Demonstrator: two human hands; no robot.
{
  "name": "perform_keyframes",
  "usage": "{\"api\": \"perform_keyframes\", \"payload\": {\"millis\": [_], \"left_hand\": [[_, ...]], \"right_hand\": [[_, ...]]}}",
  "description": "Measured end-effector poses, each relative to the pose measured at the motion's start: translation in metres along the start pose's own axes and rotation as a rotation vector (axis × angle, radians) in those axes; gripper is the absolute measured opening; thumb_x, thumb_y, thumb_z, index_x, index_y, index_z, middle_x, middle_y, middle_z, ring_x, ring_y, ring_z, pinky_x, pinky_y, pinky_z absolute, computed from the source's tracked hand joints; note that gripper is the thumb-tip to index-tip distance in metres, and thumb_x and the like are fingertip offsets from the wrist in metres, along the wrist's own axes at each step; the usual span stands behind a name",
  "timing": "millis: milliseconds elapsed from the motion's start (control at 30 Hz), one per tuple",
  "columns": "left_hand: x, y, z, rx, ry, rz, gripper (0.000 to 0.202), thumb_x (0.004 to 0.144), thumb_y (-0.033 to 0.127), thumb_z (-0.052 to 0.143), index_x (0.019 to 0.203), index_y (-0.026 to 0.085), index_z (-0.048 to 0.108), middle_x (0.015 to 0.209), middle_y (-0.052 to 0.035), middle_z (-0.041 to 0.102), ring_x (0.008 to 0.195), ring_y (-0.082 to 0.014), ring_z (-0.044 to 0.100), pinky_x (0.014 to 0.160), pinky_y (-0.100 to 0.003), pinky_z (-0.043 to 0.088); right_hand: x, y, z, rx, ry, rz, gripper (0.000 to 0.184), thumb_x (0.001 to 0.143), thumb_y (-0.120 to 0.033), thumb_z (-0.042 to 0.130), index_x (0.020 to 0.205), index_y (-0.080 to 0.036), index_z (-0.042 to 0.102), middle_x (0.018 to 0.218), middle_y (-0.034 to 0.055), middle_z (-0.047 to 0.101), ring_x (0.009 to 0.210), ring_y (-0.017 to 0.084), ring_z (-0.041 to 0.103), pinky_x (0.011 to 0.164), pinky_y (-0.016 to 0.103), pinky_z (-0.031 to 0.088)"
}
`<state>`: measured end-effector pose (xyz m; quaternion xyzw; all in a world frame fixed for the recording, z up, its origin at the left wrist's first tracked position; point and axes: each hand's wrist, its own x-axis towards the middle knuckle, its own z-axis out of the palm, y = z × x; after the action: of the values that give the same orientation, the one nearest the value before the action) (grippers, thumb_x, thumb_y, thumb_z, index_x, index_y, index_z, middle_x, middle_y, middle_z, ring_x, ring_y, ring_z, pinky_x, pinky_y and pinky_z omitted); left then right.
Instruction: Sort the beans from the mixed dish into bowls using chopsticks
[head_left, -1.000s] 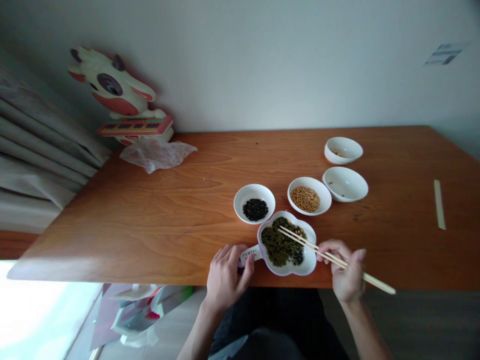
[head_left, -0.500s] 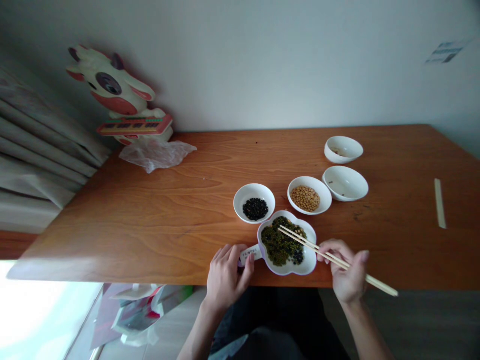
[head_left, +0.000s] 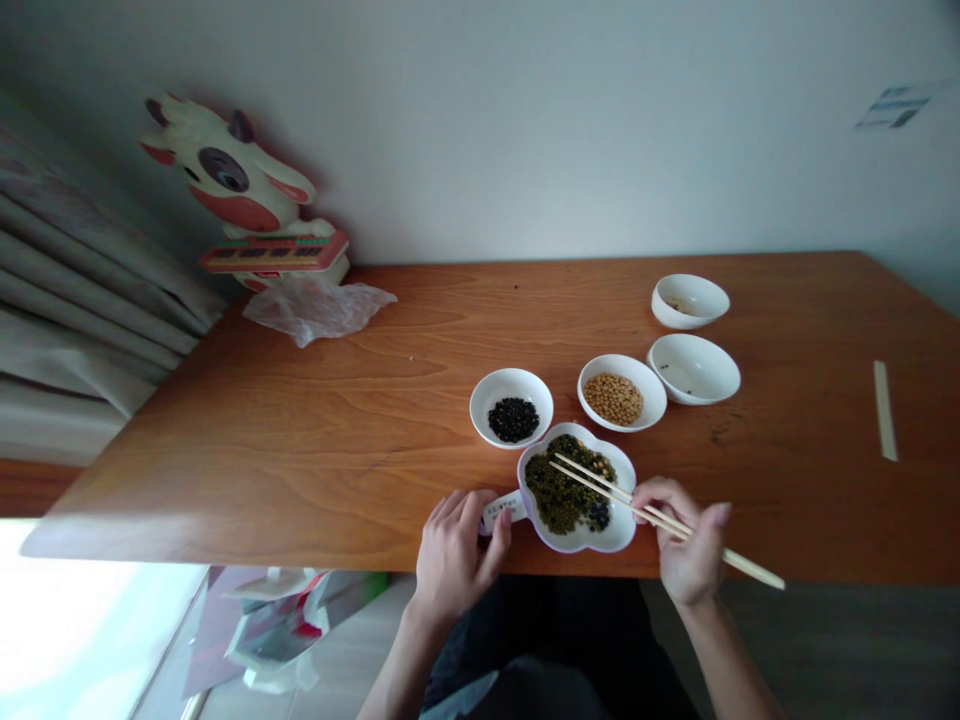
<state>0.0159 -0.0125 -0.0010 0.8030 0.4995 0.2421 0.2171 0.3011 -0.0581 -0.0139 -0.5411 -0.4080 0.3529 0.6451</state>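
My left hand is closed round the short handle of a white, lilac-rimmed, flower-shaped dish at the table's front edge. Green beans cover most of its floor, with some black and yellowish ones among them. My right hand grips a pair of wooden chopsticks. Their tips are slightly parted, over or in the green beans; whether they pinch a bean I cannot tell. Just behind the dish stand a white bowl of black beans and another white bowl of yellow soybeans.
Farther right are a white bowl with a few dark specks and another bowl with a few pale bits. A cow-shaped toy keyboard and a crumpled plastic bag stand back left. A pale strip lies far right.
The chopstick tips have spread apart and shifted slightly left over the green beans, my right hand moving a little left with them. My left hand keeps its hold on the handle.
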Motion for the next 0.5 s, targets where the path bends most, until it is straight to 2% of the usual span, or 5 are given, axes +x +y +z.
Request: {"api": "perform_keyframes", "payload": {"millis": [100,200,267,500], "left_hand": [[0.0,0.0,0.0,-0.001,0.001,-0.001,0.015,0.105,0.036,0.053,0.108,0.023,0.06,0.092,-0.0055,0.067,0.085,-0.024,0.064,0.077,-0.037,0.047],[0.0,0.0,-0.001,-0.002,-0.006,-0.001,0.015,0.105,0.036,0.053,0.108,0.023,0.06,0.093,-0.0053,0.068,0.085,-0.0238,0.064,0.077,-0.037,0.048],[0.0,0.001,-0.001,0.0,-0.008,-0.001,0.015,0.105,0.036,0.053,0.108,0.023,0.06,0.093,-0.0054,0.068,0.086,-0.0239,0.064,0.077,-0.037,0.048],[0.0,0.001,-0.001,0.013,-0.004,0.001,0.015,0.104,0.035,0.053,0.107,0.022,0.061,0.093,-0.0056,0.069,0.086,-0.0239,0.065,0.076,-0.037,0.049]], "right_hand": [[-0.001,0.006,-0.002,0.046,-0.027,-0.015,0.067,0.102,-0.074,0.036,0.089,-0.017,0.068,0.078,0.001,0.065,0.067,0.013,0.06,0.062,0.028,0.05],[-0.002,0.014,-0.006,0.085,-0.055,-0.033,0.045,0.103,-0.059,0.053,0.096,-0.016,0.068,0.084,0.0007,0.068,0.069,0.012,0.063,0.064,0.028,0.054],[-0.002,0.018,-0.009,0.104,-0.072,-0.046,0.037,0.103,-0.051,0.058,0.1,-0.016,0.069,0.087,0.0011,0.069,0.07,0.012,0.064,0.065,0.028,0.056],[-0.002,0.028,-0.017,0.135,-0.119,-0.061,0.031,0.103,-0.046,0.061,0.104,-0.015,0.069,0.092,0.002,0.07,0.074,0.013,0.066,0.067,0.029,0.058]]}}
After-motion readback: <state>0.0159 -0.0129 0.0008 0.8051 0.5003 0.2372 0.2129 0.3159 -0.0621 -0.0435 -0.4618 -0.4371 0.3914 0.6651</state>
